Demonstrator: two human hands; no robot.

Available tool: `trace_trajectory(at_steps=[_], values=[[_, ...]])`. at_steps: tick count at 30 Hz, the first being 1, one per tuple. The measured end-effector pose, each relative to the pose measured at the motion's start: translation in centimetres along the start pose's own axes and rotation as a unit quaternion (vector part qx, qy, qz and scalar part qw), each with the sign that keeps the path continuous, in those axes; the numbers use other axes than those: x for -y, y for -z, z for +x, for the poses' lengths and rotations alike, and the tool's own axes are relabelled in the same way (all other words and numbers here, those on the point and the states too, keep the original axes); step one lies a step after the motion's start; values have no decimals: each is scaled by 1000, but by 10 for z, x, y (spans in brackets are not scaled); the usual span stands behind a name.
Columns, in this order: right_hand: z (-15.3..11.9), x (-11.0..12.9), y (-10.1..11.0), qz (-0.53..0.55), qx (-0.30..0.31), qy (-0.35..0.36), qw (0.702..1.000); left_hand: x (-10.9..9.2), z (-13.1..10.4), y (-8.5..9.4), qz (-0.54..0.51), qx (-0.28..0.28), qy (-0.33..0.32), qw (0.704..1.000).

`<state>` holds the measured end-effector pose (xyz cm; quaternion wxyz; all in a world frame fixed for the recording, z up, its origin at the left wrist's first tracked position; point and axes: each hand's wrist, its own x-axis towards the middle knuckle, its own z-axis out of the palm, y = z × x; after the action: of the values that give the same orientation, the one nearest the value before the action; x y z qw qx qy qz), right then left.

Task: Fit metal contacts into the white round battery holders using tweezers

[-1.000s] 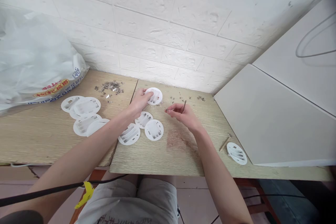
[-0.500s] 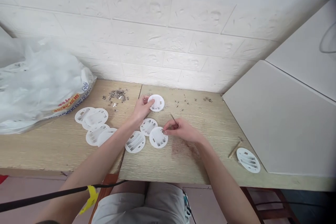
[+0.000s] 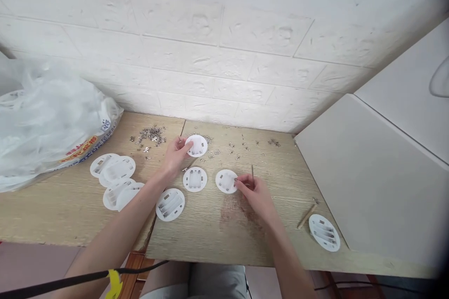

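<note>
My left hand point(image 3: 177, 156) is closed on the edge of a round white plastic battery cover point(image 3: 198, 146), held a little above the table. My right hand point(image 3: 257, 194) pinches the right rim of another round white battery cover point(image 3: 225, 181), and a thin dark rod-like tool point(image 3: 252, 171) sticks up from between its fingers. Between my hands lies a third battery cover point(image 3: 195, 179), its slots facing up. Nearer to me, a fourth cover point(image 3: 170, 205) rests beside my left forearm. Small metal contacts point(image 3: 212, 153) are scattered just beyond the covers.
A heap of small metal pieces point(image 3: 152, 136) and several overlapping covers point(image 3: 117, 169) lie on the left. Behind them bulges a plastic bag point(image 3: 59, 121). On the right are a wooden stick point(image 3: 306, 216), another cover point(image 3: 324, 232) and a white panel point(image 3: 379, 173). A brick-patterned wall point(image 3: 217, 60) stands behind.
My right hand has drawn its cover to the right, apart from the neighbouring ones. My left hand still holds its cover. The whole view has shifted slightly.
</note>
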<state>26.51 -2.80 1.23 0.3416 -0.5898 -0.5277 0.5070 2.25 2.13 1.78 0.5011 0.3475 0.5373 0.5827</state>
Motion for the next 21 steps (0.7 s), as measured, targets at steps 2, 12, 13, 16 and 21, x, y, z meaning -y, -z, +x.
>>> trace_trajectory(at_steps=[2,12,13,16,21], values=[[-21,-4,5,-3,-31,-26,999,0,1,0,2,1,-3,1000],[-118,3,-27,-18,-11,-70,997,-3,-5,-4,-12,43,33,998],[-120,0,-29,-24,-52,-52,997,-3,-5,-5,-16,45,43,998],[-115,-10,-33,-91,-177,26,980,3,-5,-6,-30,51,62,996],[-90,-17,-41,-236,-246,151,928,14,1,-7,-77,55,81,992]])
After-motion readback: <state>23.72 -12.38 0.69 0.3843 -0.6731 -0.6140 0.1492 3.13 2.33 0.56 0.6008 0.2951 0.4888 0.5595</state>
